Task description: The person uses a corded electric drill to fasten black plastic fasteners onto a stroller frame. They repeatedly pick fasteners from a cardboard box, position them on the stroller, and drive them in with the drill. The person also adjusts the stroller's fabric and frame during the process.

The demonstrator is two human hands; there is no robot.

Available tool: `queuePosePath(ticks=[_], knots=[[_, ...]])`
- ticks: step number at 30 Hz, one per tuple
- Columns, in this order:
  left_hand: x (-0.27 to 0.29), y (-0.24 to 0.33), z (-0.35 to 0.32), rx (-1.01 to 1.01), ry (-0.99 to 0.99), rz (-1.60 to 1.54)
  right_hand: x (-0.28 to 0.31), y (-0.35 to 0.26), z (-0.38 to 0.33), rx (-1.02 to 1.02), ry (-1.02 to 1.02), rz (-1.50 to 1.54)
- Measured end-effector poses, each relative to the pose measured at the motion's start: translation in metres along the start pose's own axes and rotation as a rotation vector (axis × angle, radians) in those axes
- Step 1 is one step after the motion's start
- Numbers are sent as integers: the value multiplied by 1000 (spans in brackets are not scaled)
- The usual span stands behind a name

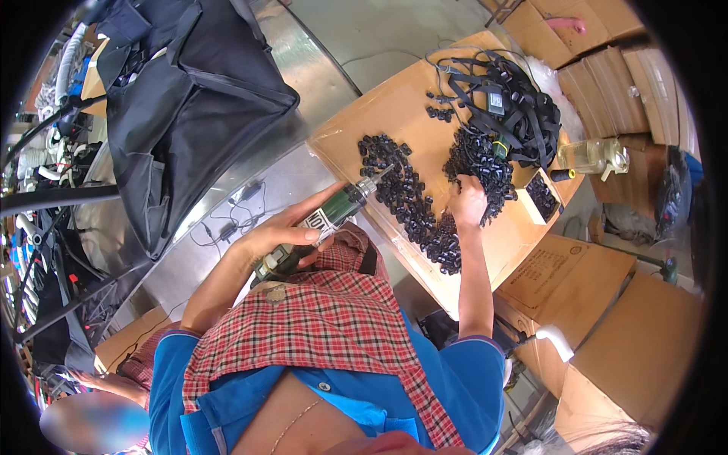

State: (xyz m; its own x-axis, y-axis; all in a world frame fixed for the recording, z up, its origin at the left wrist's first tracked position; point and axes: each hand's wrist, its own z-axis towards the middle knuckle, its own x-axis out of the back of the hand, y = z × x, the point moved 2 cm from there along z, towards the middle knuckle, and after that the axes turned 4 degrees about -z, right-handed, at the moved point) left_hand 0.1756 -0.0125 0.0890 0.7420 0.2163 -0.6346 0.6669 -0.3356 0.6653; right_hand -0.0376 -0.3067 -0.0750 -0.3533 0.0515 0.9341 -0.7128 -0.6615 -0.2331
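My left hand [284,235] grips a dark green power screwdriver [334,216] whose metal tip points at a spread of several small black plastic parts [413,201] on a cardboard sheet [383,114]. My right hand [468,201] rests on the heap of black parts, fingers closed among them; what it holds is hidden. A tangle of black straps with buckles [508,102] lies at the far end of the cardboard.
A black fabric bag [182,98] sits on the metal table [288,189] at left. A small open box of black parts [542,197] and a clear bottle [591,155] stand at right. Cardboard boxes [569,284] surround the right side. Cables lie on the table.
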Motion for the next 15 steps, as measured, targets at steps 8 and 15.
queuePosePath(ticks=[8,15], knots=[[-8,26,-35,-134,-95,53,69,-94,59,-346,-466,1878],[-6,52,-95,-326,-46,42,123,-237,86,-97,-1019,2312]])
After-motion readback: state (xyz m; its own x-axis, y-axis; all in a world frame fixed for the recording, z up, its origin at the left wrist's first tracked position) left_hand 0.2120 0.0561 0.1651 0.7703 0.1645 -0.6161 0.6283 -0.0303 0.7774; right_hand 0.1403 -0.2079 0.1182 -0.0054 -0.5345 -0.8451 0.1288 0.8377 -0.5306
